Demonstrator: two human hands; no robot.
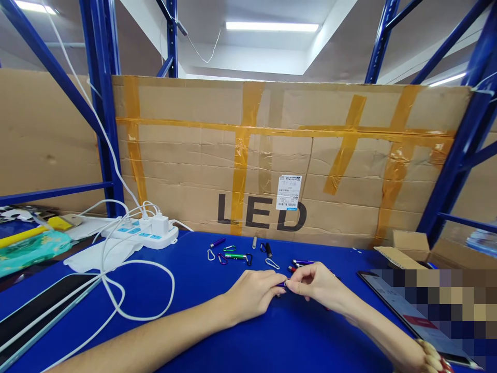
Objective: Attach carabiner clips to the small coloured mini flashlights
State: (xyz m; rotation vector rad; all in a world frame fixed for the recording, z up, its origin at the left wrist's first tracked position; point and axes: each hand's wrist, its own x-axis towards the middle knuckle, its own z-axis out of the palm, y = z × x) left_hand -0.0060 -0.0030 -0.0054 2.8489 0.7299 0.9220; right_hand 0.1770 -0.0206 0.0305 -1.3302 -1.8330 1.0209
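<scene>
My left hand (252, 292) is closed around a small purple metal tube (282, 284), most of it hidden by the fingers. At the tube's right end, my right hand (316, 284) pinches thumb and forefinger together; whether a small part sits between them I cannot make out. Beyond the hands lie a green keychain flashlight (235, 256), a purple tube (217, 242), a black tube (268, 250) and a silver tube (254, 242). Small carabiner clips lie among them, including a silver clip (272, 263) and a green clip (229, 248). More purple tubes (303, 262) lie partly behind my right hand.
To the left, a white power strip (143, 231) trails looped white cables (173, 290) over the blue table (194, 342). A dark tablet-like panel (42, 305) lies front left, another screen device (407, 305) at right. An open cardboard box (411, 246) and a tall cardboard sheet (186, 171) stand behind.
</scene>
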